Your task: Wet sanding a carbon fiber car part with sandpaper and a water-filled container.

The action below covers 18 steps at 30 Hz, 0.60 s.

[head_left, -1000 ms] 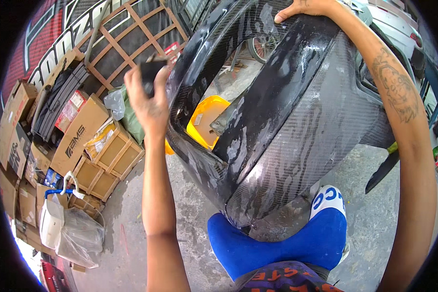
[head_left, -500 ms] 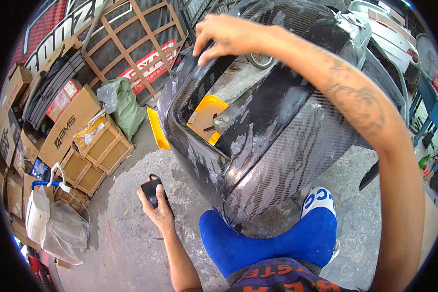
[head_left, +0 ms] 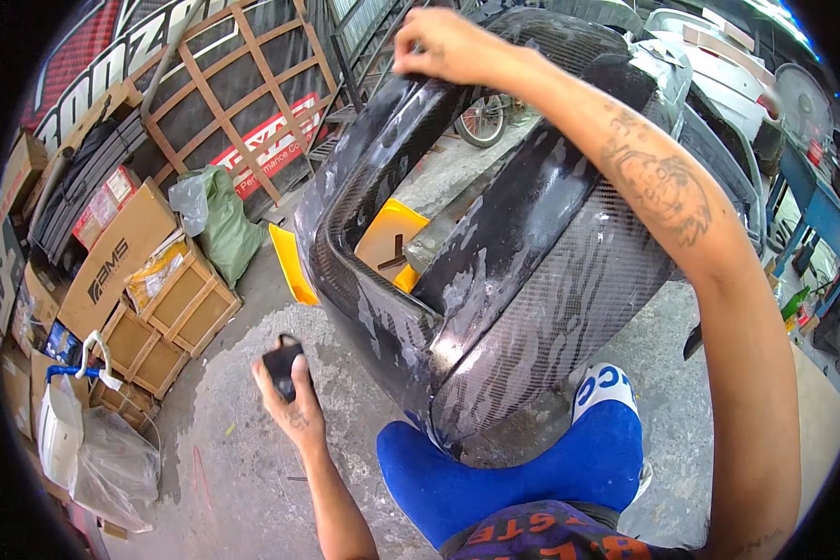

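Observation:
A glossy, patchy black carbon fibre body part (head_left: pixel 541 252), with a long opening along its left side, fills the middle of the view. My right hand (head_left: pixel 439 49) is at its upper left edge with fingers curled; what is under the fingertips is hard to make out. My left hand (head_left: pixel 294 406), low and left of the part, holds a small black block (head_left: pixel 282 359) with thumb and fingers round it, apart from the part. My blue-clad legs (head_left: pixel 504 485) are under the part's near end.
Cardboard boxes (head_left: pixel 117 252), wooden crates (head_left: pixel 191 289), a green sack (head_left: pixel 219 229) and wrapped plastic items (head_left: pixel 112 467) line the left. A yellow piece (head_left: pixel 291 266), a bicycle wheel (head_left: pixel 481 121) and a metal rack lie beyond. A blue workbench (head_left: pixel 812 215) and fan (head_left: pixel 801 103) stand right.
My right hand has swept leftward across the top from the part's far right edge. My left hand, with the black block, has dropped from beside the part to low on the left.

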Available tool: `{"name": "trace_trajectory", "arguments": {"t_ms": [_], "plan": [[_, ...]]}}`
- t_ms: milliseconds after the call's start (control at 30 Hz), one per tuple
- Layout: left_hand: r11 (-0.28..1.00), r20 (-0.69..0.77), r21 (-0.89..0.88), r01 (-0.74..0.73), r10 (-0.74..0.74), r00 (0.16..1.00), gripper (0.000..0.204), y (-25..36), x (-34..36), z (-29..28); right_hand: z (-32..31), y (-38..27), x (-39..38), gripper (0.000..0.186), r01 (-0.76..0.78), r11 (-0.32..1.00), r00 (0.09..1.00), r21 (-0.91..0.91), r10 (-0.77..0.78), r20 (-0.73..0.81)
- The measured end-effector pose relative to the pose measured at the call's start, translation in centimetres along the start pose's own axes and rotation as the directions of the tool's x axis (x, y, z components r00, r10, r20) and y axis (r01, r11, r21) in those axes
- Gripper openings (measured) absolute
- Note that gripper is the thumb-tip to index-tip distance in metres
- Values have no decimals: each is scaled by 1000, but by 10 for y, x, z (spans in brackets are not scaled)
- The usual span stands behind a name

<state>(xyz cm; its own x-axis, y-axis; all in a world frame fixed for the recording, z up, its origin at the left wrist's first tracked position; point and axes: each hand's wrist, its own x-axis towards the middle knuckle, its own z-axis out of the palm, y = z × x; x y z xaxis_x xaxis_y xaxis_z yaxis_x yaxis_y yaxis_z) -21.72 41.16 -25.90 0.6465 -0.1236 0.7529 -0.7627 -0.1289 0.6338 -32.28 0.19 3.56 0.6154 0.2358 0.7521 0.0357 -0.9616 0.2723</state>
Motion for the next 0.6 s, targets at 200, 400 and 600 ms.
{"name": "trace_trajectory", "arguments": {"t_ms": [200, 400, 600], "plan": [[860, 72, -114, -498, 507, 859, 39, 96, 113, 101, -41, 49, -7, 54, -196, 939, 960, -283, 243, 142], [759, 166, -136, -637, 651, 741, 37, 123, 153, 163, -18, 60, 5, 81, -295, 857, 878, -423, 418, 235], [684, 163, -135, -717, 729, 665, 34, 134, 165, 174, -24, 37, 6, 67, -310, 878, 880, -364, 410, 239]]}}
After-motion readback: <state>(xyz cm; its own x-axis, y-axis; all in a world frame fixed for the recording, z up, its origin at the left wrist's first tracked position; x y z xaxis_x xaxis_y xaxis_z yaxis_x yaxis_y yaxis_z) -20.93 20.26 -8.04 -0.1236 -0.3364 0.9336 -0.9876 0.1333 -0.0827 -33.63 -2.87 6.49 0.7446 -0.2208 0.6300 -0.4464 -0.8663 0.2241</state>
